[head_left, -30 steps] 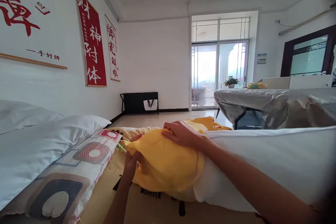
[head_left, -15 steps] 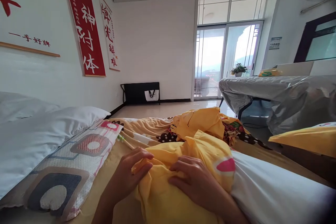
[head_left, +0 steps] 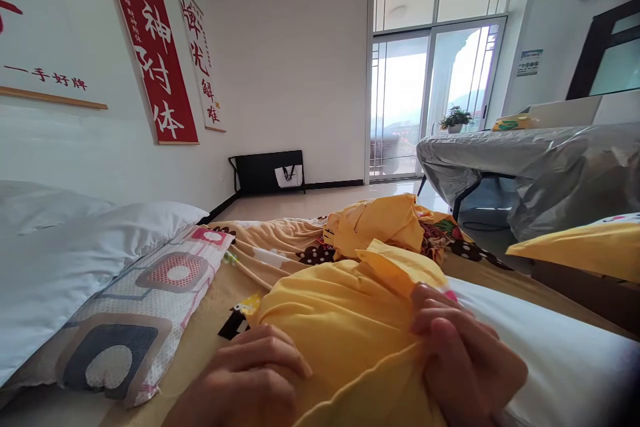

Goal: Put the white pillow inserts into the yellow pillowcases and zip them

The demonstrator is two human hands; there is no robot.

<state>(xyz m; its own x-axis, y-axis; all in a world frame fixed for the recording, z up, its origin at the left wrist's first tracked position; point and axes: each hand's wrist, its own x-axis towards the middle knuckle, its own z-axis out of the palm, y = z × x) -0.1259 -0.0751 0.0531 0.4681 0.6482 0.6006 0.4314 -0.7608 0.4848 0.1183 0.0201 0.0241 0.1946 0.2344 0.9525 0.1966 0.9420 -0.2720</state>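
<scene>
Bed (head_left: 220,340) in bright bedroom: white pillow (head_left: 550,353), long axis running right, half-sheathed in yellow pillowcase (head_left: 330,320); right hand (head_left: 463,357) bunching its edge, left hand (head_left: 255,377) curled on near end.

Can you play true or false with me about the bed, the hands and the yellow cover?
1. Both hands grip the yellow pillowcase. True: the left hand and the right hand both hold its cloth.
2. The pillow going into it is blue. False: it is white.
3. A patterned pillow lies left of the hands. True.
4. The big wall banner is green. False: it is red with white writing.
5. The glass door is covered by a curtain. False: it is bare, with a potted plant by it.
</scene>
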